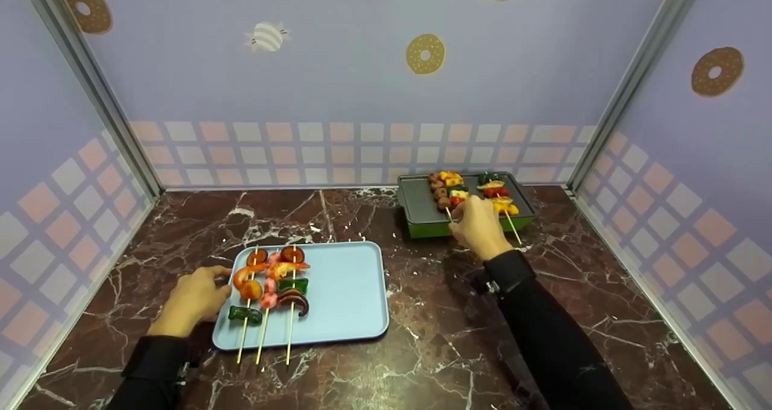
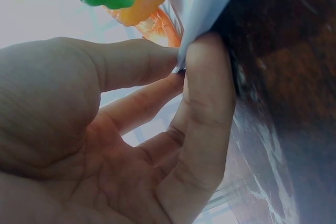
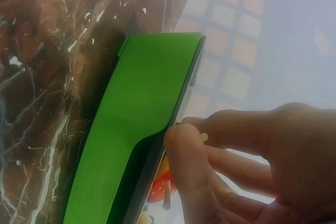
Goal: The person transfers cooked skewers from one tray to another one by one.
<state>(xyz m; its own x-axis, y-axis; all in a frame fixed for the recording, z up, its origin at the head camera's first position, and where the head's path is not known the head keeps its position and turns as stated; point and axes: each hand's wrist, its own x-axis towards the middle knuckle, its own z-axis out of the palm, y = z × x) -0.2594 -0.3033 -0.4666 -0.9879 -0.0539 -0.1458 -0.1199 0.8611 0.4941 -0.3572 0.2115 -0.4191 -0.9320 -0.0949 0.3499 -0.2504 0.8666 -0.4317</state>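
My left hand [image 1: 192,299] pinches the left rim of a light blue tray [image 1: 348,292], its thumb above and a finger below. Three skewers lie side by side on the tray's left half: a shrimp skewer [image 1: 251,289], one with pink pieces [image 1: 269,292] and one with an octopus tentacle [image 1: 292,299]. At the front edge of a green toy grill [image 1: 425,229], my right hand [image 1: 482,228] pinches a thin wooden stick [image 3: 203,137] between thumb and finger. That stick lines up with the meatball skewer [image 1: 439,190] on the grey plate. A vegetable skewer [image 1: 458,190] lies beside it, its lower end hidden.
Another vegetable skewer [image 1: 496,191] lies at the grill's right, its stick sticking out over the front edge. The marbled tabletop [image 1: 410,368] runs back to a patterned wall [image 1: 356,90], with side walls at left and right.
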